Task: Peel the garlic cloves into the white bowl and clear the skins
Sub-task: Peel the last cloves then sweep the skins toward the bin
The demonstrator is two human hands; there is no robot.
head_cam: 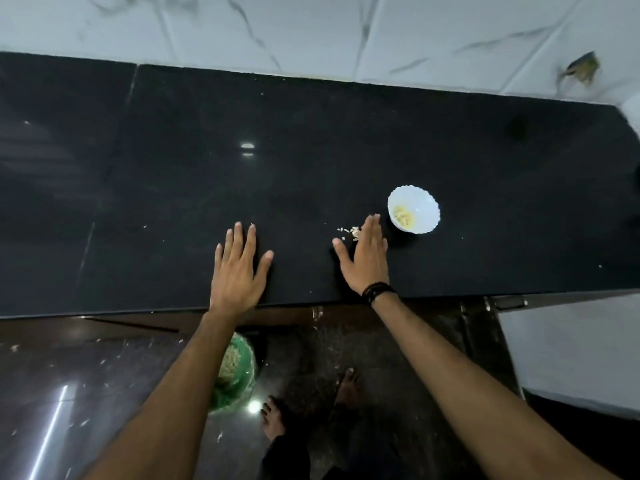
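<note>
Nearest the camera, two bare feet (277, 415) are seen on the dark glossy floor (86, 393), where pale scraps are scattered. Beside the left forearm, a green container (239, 372) holding pale skins is seen on the floor below the bench edge. Above it, the black polished bench (173, 168) carries both hands. The left hand (239, 271) is laid flat on the bench, palm down, its fingers straight and spread apart, with nothing held. The right hand (367, 258) is set on its edge with the fingers straight and pressed together, the thumb stretched out to the left; a dark band (378, 291) is worn at its wrist. A small heap of garlic skins (350, 232) lies against the left side of its fingers. Just right of the fingertips, the white bowl (414, 208) with a scalloped rim stands upright, and peeled garlic cloves (403, 214) are seen inside it. Beyond the bench, a white marbled wall (311, 29) is seen.
</note>
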